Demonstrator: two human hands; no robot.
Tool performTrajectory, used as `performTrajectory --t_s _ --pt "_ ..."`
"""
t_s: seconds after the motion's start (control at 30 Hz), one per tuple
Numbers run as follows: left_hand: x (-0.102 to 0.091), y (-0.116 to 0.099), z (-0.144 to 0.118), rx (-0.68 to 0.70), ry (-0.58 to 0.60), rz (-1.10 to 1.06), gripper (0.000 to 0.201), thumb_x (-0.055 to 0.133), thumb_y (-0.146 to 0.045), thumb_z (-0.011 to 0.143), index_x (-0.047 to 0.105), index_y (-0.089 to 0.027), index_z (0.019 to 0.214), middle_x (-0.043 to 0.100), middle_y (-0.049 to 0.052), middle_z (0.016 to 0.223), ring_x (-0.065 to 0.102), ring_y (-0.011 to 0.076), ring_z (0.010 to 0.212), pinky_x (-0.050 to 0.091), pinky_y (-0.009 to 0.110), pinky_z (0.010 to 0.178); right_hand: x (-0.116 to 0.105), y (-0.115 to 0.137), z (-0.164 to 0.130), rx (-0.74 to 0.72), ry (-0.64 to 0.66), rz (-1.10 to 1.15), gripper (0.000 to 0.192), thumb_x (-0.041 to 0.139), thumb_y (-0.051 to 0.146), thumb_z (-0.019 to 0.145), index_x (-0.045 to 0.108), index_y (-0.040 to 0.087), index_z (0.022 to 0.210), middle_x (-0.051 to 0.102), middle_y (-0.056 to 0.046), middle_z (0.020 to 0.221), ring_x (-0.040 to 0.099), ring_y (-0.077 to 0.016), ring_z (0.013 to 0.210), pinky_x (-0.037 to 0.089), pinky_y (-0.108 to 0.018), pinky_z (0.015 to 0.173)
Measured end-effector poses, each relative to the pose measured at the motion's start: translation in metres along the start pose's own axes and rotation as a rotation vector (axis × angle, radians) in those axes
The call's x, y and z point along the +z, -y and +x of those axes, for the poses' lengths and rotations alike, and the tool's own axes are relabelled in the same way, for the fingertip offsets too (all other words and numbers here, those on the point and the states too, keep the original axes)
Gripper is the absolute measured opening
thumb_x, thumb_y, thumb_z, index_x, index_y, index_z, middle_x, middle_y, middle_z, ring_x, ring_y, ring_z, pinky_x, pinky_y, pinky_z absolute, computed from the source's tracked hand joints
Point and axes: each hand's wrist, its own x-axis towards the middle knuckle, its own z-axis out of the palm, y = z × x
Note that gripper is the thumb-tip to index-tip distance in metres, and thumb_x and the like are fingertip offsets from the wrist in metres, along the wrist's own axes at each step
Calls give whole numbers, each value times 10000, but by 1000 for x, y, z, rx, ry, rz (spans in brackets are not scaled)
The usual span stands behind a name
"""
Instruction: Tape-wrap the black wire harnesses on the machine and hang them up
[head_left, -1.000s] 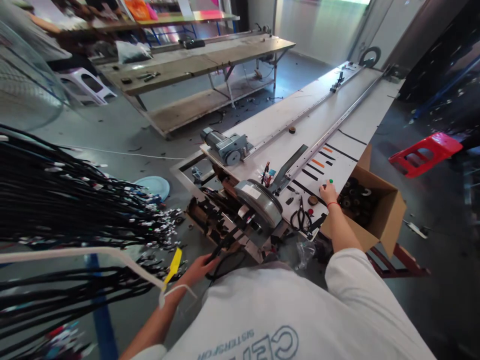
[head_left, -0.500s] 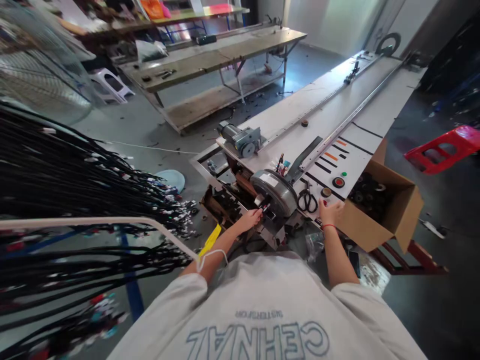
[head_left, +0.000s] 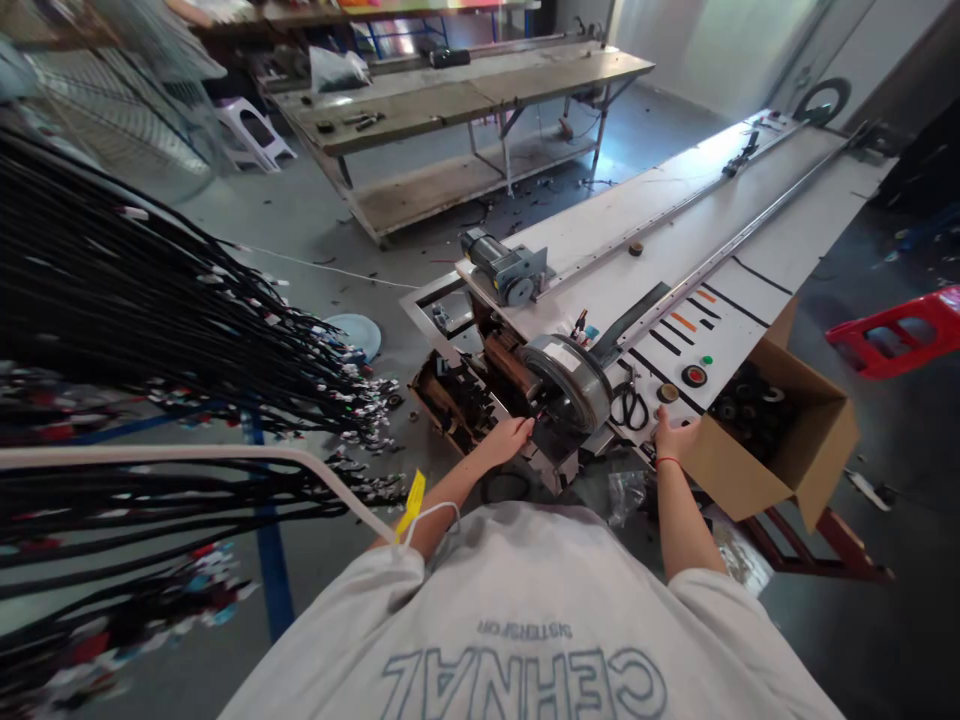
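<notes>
My left hand [head_left: 514, 440] is closed in a pinch in front of the grey wheel [head_left: 577, 392] at the near end of the long white table [head_left: 600, 230]. What its fingers hold is too small and dark to name. My right hand [head_left: 677, 440] rests at the table's near right edge, thumb and fingers apart, holding nothing I can see. Just beyond it lies a tape roll [head_left: 667, 393]. Black-handled scissors [head_left: 634, 408] lie between the wheel and this hand. A red button [head_left: 694, 376] and a green one [head_left: 707, 360] sit farther up the tabletop.
An open cardboard box [head_left: 817, 440] of dark rolls stands at the right. Black cable bundles [head_left: 150, 280] hang at the left beside a pale bent rail [head_left: 300, 445]. A motor [head_left: 495, 262] is fixed at the table's left corner. A red stool [head_left: 892, 330] is farther right.
The view has shifted, so the table and wheel appear farther right. My left hand now sits slightly farther from the wheel. My right hand stays at the table edge.
</notes>
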Motion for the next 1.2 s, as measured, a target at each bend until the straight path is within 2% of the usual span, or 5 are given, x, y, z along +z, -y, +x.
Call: performTrajectory --t_s 0.2,0.37,0.63,1.0,1.2 --pt "-11 49 -24 -15 84 -24 477 465 -625 843 562 -192 667 591 -1 562 553 157 583 425 260 596 -7 11 -6 51 29 -60 852 601 570 782 371 23 1394 442 -317 1385 438 -418 1287 338 -532 1067" --pt "-9 85 -55 -33 -23 -67 485 382 -621 881 559 -192 740 618 19 654 574 169 658 440 279 669 -10 12 -6 20 44 -77 841 598 559 785 381 10 1384 459 -327 1361 446 -425 1276 347 -540 1057" --pt "4 48 -30 -22 -227 -65 439 364 -560 913 519 -197 722 596 17 688 538 166 685 422 286 679 -9 11 -3 -16 49 -35 754 608 508 778 411 37 1333 473 -300 1358 433 -397 1294 335 -507 1075" --pt "14 29 -9 22 -176 -100 448 302 -542 918 464 -208 667 530 0 612 521 154 626 424 290 661 -5 11 -6 12 23 -65 743 473 562 852 377 38 1370 466 -294 1360 436 -383 1286 340 -503 1075" --pt "12 56 -16 -60 -15 -189 453 520 -628 783 570 -178 805 581 -12 630 541 154 589 438 276 610 -5 7 -3 -25 34 -20 826 620 529 770 373 22 1374 447 -287 1393 403 -381 1319 311 -470 1108"
